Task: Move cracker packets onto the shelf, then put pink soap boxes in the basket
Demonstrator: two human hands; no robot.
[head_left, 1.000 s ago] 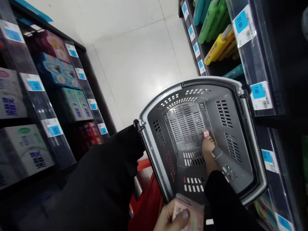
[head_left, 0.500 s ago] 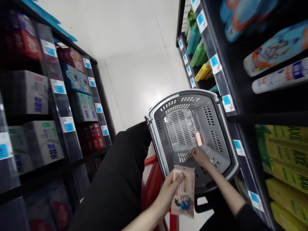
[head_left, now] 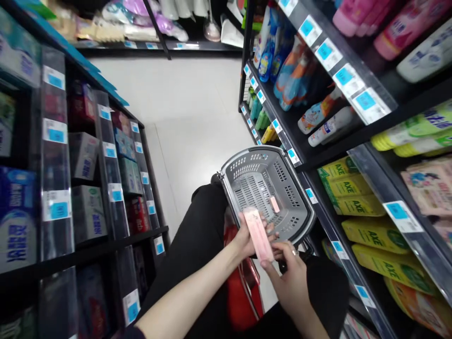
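Observation:
A pink packet that looks like wrapped soap (head_left: 259,235) is held edge-on over the near rim of a grey shopping basket (head_left: 229,169). My left hand (head_left: 245,238) is closed around its left side, fingers wrapping underneath. At the packet's lower end, my right hand (head_left: 293,273), with a ring on one finger, pinches it between thumb and fingers. Inside the basket, against the right of its slotted bottom, lies a small pink bar-shaped pack (head_left: 274,204).
Yellow AXE packs (head_left: 374,235) and similar pink packs (head_left: 429,183) fill the right shelves, with spray bottles (head_left: 268,56) farther back. Toothpaste boxes (head_left: 86,212) line the left shelves. Something red (head_left: 243,287) is below my arms. Pale floor (head_left: 190,108) runs between.
My right hand has come out of the basket and taken hold of the pink packet. The packet has turned from its broad face to its narrow side. The view has tilted up.

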